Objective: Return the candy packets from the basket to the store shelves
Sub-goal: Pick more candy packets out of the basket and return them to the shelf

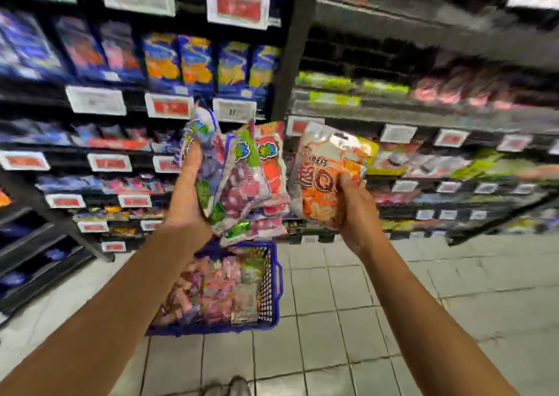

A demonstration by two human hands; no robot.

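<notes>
Glossy plastic film wraps the orange candy packet and the crinkled purple packets beside it. Below them, the blue basket is perforated plastic on smooth, pale floor tiles.

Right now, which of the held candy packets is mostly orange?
The single orange packet in the right hand. The left hand holds a bunch of purple, green and red packets instead.

A pale tiled floor runs along the foot of the store shelves. On it stands a blue basket, heaped with pink and purple candy packets. The dark shelves rise in tiers, each edged with white and red price tags, and carry rows of blurred blue, orange, green and pink packs.
</notes>
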